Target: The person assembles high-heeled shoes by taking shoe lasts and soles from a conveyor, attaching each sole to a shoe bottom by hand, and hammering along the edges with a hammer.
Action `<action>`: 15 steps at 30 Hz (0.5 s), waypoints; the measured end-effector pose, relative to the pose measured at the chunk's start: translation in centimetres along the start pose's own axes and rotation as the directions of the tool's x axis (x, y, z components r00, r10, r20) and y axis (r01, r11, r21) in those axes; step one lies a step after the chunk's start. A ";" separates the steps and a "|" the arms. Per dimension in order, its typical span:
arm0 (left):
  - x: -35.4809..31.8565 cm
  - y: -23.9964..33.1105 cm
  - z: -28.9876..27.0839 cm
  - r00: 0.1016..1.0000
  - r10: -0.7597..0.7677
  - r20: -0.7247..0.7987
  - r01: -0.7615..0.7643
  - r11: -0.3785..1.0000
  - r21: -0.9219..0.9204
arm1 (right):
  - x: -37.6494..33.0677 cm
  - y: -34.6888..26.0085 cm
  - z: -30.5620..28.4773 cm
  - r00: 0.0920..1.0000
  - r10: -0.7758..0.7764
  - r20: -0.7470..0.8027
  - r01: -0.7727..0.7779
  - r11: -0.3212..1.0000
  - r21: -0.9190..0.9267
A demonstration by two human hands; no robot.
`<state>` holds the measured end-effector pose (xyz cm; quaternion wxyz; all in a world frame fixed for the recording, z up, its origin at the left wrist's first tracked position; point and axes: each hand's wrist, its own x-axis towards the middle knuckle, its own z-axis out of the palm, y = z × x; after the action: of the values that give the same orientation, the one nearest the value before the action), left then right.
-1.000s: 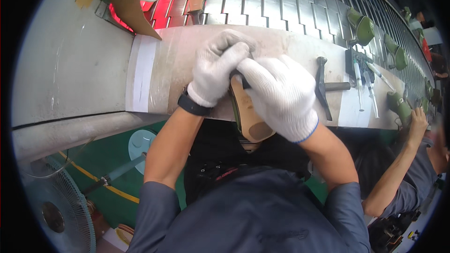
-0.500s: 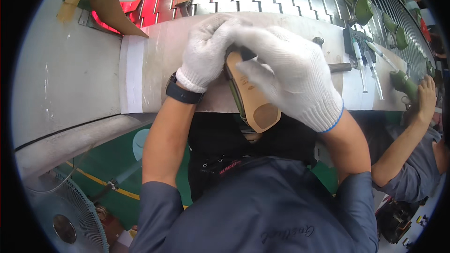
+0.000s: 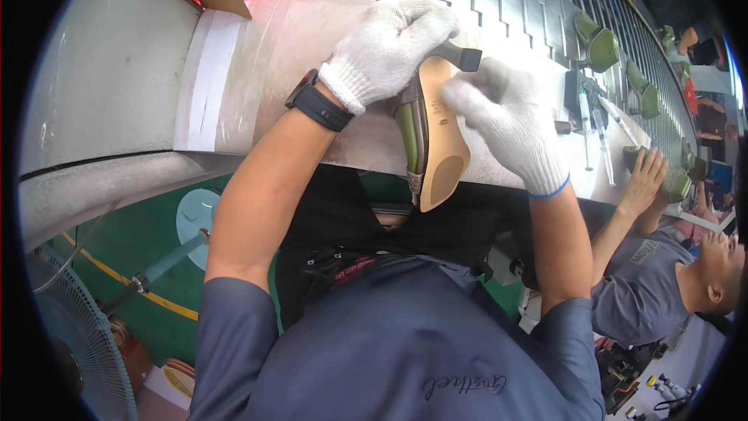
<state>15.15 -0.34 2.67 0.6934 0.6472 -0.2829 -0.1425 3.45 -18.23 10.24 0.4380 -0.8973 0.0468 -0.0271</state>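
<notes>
A green high-heeled shoe [image 3: 438, 132] lies sole up over the near edge of the worktable, its toe toward me. Its sole is tan, the block heel [image 3: 467, 59] is dark, and sparkling trim shows by the toe. My left hand [image 3: 393, 48], in a white knitted glove, is closed round the heel end. On the shoe's right side, my gloved right hand [image 3: 510, 121] has its thumb near the sole. Motion blur smears that hand's fingers, so whether they hold anything does not show.
Beyond the worktable [image 3: 273, 39] runs a metal slat conveyor [image 3: 487, 0] carrying green shoes [image 3: 600, 47]. Syringes [image 3: 600, 132] and a partly hidden tool handle [image 3: 562, 127] lie right. A co-worker's hand [image 3: 645, 178] is at far right; a fan [image 3: 82, 327] stands lower left.
My right hand has moved right, off the heel area, uncovering the dark heel and more of the sole. The left hand keeps hold of the shoe. The whole view has shifted.
</notes>
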 end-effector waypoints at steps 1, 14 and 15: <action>0.2 -0.4 0.1 1.000 -0.005 -0.003 0.004 1.000 -0.027 | 0.1 -0.3 -0.4 0.983 0.115 0.144 -0.113 0.993 -0.019; 0.5 0.1 1.1 0.997 -0.053 -0.053 0.055 0.998 0.038 | 1.3 -1.0 1.0 0.971 0.124 0.204 -0.145 0.985 0.090; 0.6 -0.2 1.0 0.998 -0.017 -0.058 0.022 0.995 0.102 | 1.4 -0.6 1.4 0.990 0.040 0.135 -0.058 0.990 0.130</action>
<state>15.15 -1.51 2.62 0.6655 0.6886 -0.2637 -0.1161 5.03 -16.91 9.89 0.4997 -0.8645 0.0380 0.0399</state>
